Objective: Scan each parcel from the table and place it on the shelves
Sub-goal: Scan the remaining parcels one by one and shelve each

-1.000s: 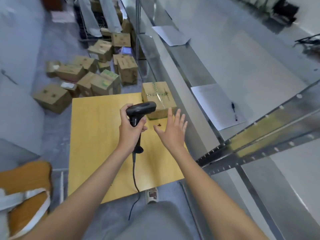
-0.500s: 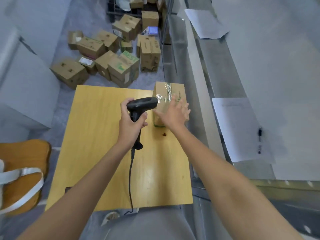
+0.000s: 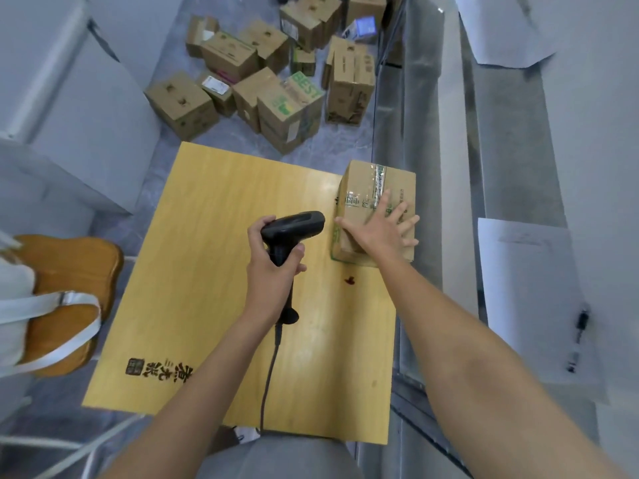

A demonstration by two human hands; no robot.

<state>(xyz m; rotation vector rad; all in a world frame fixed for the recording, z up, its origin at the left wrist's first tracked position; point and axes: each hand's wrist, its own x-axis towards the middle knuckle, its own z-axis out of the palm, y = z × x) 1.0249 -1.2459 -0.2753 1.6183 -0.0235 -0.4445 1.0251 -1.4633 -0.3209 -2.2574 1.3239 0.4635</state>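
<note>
one parcel (image 3: 375, 198) is left on the wooden table (image 3: 214, 271), sitting at about two o'clock on the tabletop, close to the right edge beside the metal shelves (image 3: 449, 140). no parcel can be seen on the stretch of shelf in view; it carries only sheets of paper (image 3: 518, 288) and a pen (image 3: 578, 335) at about three o'clock, so how much has been shelved already cannot be told. a heap of cardboard boxes (image 3: 276, 74) lies on the floor at twelve o'clock beyond the table, and whether those wait for scanning or are finished is not clear. the step in hand looks like getting hold of this parcel so its label can be scanned; scanning and shelving seem yet to come. the right hand (image 3: 383, 229) lies palm down on top of the parcel, fingers straight and spread apart, thumb reaching toward nine o'clock over the near left corner, the forearm stretched from five o'clock. it presses flat and does not wrap the box. the left hand (image 3: 273, 267) is clamped round the handle of the black scanner (image 3: 294, 224), holding it upright over the middle of the table, its head pointing toward three o'clock at the parcel's left side, just beside but apart from it. the scanner's cable (image 3: 268, 375) trails down toward six o'clock off the table's near edge.
</note>
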